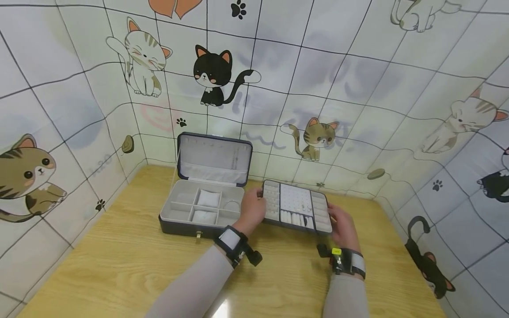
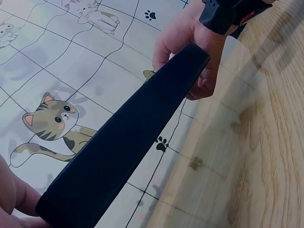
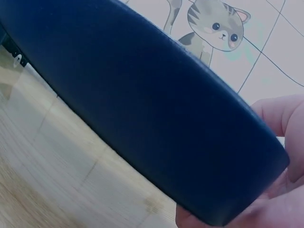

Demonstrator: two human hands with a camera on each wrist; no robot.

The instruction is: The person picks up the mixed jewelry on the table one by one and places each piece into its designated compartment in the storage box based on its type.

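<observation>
Both hands hold a jewelry tray in the air by its two short ends. My left hand grips its left end, and my right hand grips the right end. White foam, ring rolls and small compartments line the tray, with a few small pieces on its middle panel. Its dark blue side wall fills much of both wrist views. To the left stands a dark blue jewelry box, its lid raised. Inside are two white cushions and a bangle.
A wooden table lies under everything. Behind it and at both sides hangs a cat-patterned cloth with grid lines. The box's front clasp faces me. The tray is close to the box's right side.
</observation>
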